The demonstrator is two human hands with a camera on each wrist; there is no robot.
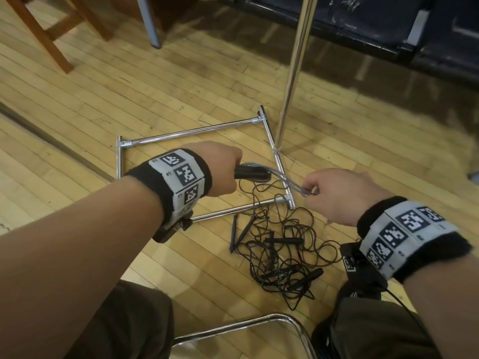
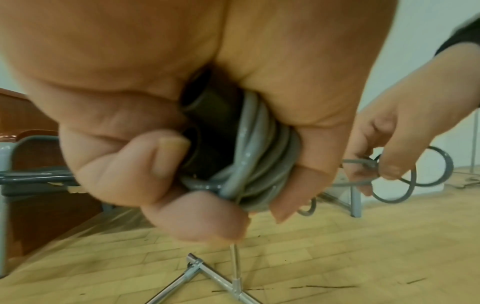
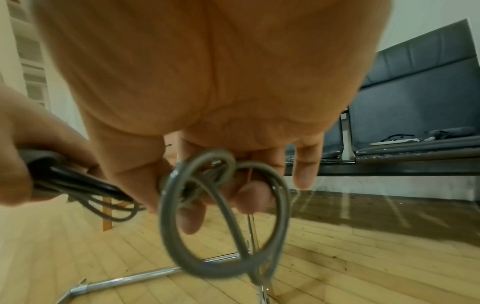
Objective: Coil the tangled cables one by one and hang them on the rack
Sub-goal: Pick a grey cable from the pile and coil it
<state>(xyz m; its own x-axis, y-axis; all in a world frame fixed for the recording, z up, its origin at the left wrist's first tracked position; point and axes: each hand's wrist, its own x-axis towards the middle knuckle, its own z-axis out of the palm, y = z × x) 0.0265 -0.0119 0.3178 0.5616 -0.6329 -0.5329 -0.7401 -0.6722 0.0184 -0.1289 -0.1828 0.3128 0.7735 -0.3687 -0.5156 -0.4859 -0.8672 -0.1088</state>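
Observation:
My left hand [image 1: 228,169] grips two black handles [image 1: 250,173] together with several turns of a grey cable [image 2: 255,156] wound beside them. The same grey cable [image 1: 285,177] runs right to my right hand [image 1: 311,189], whose thumb and fingers pinch its looped end [image 3: 221,205]. Both hands hover above the chrome rack base [image 1: 197,130]. The rack's upright pole [image 1: 293,71] rises just behind the hands. A tangle of thin dark cables with black handles [image 1: 282,252] lies on the floor below my right hand.
Wooden plank floor [image 1: 129,99] all around. A wooden chair leg [image 1: 39,35] stands at the back left, and a dark bench [image 1: 388,29] runs along the back right. A chrome chair frame [image 1: 246,325] curves between my knees at the bottom.

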